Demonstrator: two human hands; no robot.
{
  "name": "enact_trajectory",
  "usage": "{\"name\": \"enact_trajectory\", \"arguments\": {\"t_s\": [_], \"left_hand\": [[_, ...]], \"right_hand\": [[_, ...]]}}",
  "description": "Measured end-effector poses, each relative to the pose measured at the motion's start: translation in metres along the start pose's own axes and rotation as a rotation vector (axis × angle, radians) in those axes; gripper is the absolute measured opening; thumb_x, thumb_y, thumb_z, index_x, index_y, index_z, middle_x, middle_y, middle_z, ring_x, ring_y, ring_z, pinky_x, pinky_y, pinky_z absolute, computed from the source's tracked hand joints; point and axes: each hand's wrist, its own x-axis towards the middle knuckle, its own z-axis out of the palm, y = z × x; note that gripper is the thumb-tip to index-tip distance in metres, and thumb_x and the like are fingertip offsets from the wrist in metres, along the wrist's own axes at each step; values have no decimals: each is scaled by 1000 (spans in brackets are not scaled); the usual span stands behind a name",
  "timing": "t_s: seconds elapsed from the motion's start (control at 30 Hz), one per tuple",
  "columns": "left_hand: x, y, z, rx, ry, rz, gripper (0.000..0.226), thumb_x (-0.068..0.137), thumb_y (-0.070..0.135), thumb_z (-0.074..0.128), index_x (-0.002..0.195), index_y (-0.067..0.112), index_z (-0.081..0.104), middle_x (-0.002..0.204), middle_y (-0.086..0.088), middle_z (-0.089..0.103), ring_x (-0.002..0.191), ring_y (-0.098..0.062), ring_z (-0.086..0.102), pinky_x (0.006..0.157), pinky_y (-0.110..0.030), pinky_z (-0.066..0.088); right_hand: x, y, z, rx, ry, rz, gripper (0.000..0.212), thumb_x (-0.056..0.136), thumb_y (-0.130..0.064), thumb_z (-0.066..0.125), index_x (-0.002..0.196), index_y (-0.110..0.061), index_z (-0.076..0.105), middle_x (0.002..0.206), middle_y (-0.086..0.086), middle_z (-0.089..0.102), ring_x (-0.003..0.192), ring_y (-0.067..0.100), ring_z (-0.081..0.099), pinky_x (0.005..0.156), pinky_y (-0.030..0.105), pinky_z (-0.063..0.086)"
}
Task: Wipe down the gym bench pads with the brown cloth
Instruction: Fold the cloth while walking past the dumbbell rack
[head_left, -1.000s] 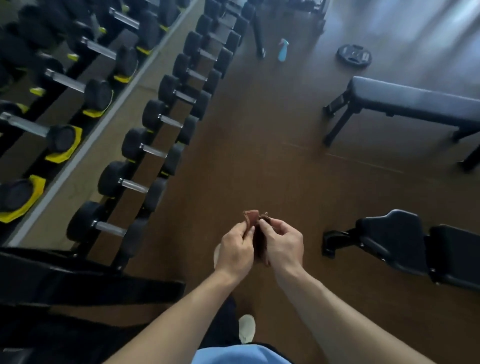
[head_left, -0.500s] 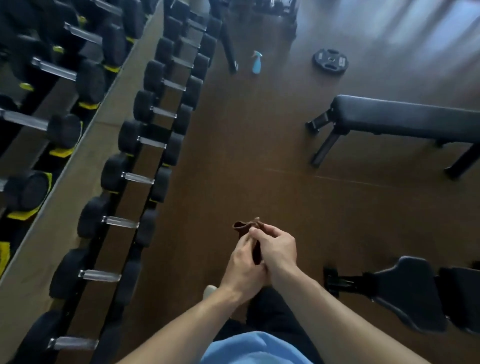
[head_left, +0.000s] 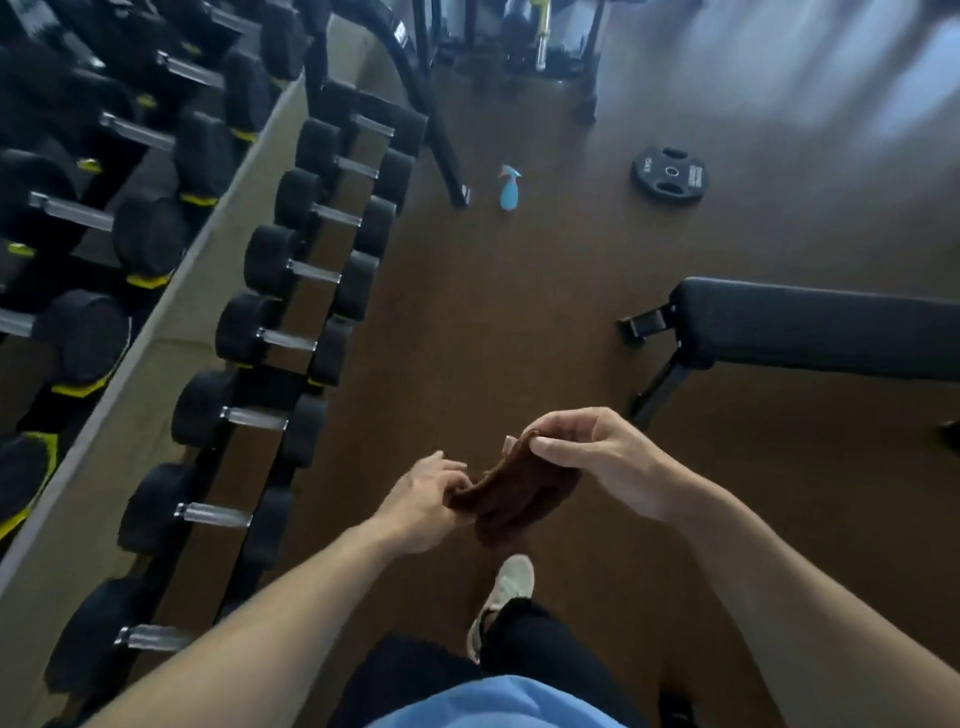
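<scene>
Two hands hold the brown cloth (head_left: 511, 493) up in mid-air over the floor (head_left: 519, 322), in front of the person's body. The right hand (head_left: 597, 460) pinches the cloth's upper corner between thumb and curled fingers (head_left: 558, 448), while the left hand (head_left: 423, 501) grips its lower left edge with fingers closed on the fabric. The cloth hangs bunched and folded between them. Directly below, a light-coloured shoe (head_left: 506, 587) and a dark trouser leg (head_left: 530, 649) stand on the brown floor. To the right, well apart from the cloth, a flat gym bench (head_left: 815, 330) with a black pad stands on its metal legs. Farther ahead on the floor stand a blue spray bottle (head_left: 509, 188) and, to its right, a black weight plate (head_left: 669, 175) lying flat. Along the floor's left edge runs a row of black dumbbells (head_left: 291, 270).
</scene>
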Motion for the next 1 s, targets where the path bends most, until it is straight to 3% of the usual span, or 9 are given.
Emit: {"name": "enact_trajectory", "arguments": {"t_s": [0.1, 0.23, 0.37, 0.47, 0.5, 0.6, 0.77, 0.87, 1.0], "left_hand": [[52, 21, -34, -153, 12, -61, 26, 76, 47, 82, 84, 28, 67, 100, 11, 68, 98, -9, 64, 93, -37, 53], [100, 42, -69, -376, 70, -102, 51, 75, 58, 80, 70, 14, 57, 66, 7, 58, 63, -11, 56, 65, -33, 44], [164, 86, -108, -568, 121, -89, 58, 92, 60, 62, 87, 2, 67, 76, -1, 69, 72, -17, 67, 67, -40, 52], [223, 121, -139, -728, 200, -176, 51, 99, 55, 53, 97, 10, 77, 93, 2, 79, 91, -13, 73, 74, -21, 56], [244, 131, -149, -770, 222, -218, 57, 99, 57, 51, 98, 5, 75, 94, -1, 79, 93, -18, 73, 78, -22, 56], [312, 159, -181, -860, 247, -302, 58, 98, 60, 47, 104, 9, 75, 102, -3, 76, 98, -23, 70, 94, -37, 54], [404, 203, -242, -887, 275, -378, 41, 98, 47, 53, 75, 22, 75, 87, -3, 74, 91, -27, 71, 88, -50, 59], [454, 221, -277, -843, 292, -429, 38, 99, 43, 52, 72, 23, 70, 88, -3, 71, 91, -27, 68, 90, -50, 58], [533, 249, -314, -808, 263, -468, 32, 101, 36, 52, 74, 26, 65, 88, 0, 65, 86, -22, 64, 82, -45, 61]], "right_hand": [[42, -38, -66, -22, 88, -3, 13, 98, -15, 69, 103, -7, 77, 94, 11, 76, 87, 19, 72, 80, 28, 57], [101, -55, -140, -45, 421, 31, 12, 100, -22, 69, 97, -18, 81, 97, 11, 80, 91, 24, 73, 90, 43, 57], [176, -58, -196, -40, 687, 43, 10, 97, -32, 73, 91, -26, 79, 82, 1, 74, 80, 20, 71, 78, 42, 58], [230, -61, -223, -35, 837, 20, 12, 99, -35, 71, 92, -26, 75, 88, -4, 77, 88, 19, 74, 82, 39, 61], [246, -61, -227, -22, 854, 13, 12, 100, -34, 70, 93, -26, 74, 91, -3, 78, 91, 19, 75, 84, 39, 62], [290, -65, -227, 9, 830, 15, 9, 100, -29, 69, 95, -22, 72, 90, -3, 79, 92, 18, 76, 82, 37, 62], [350, -95, -239, 78, 661, 10, 9, 100, -19, 70, 94, -25, 72, 89, 2, 80, 87, 20, 77, 83, 44, 63], [382, -119, -266, 82, 669, -44, 14, 100, -16, 69, 94, -28, 73, 89, 3, 79, 82, 20, 78, 79, 45, 65], [437, -134, -323, -162, 707, -122, 8, 101, -24, 69, 106, -29, 73, 93, -8, 76, 84, 14, 75, 77, 38, 64]]}}
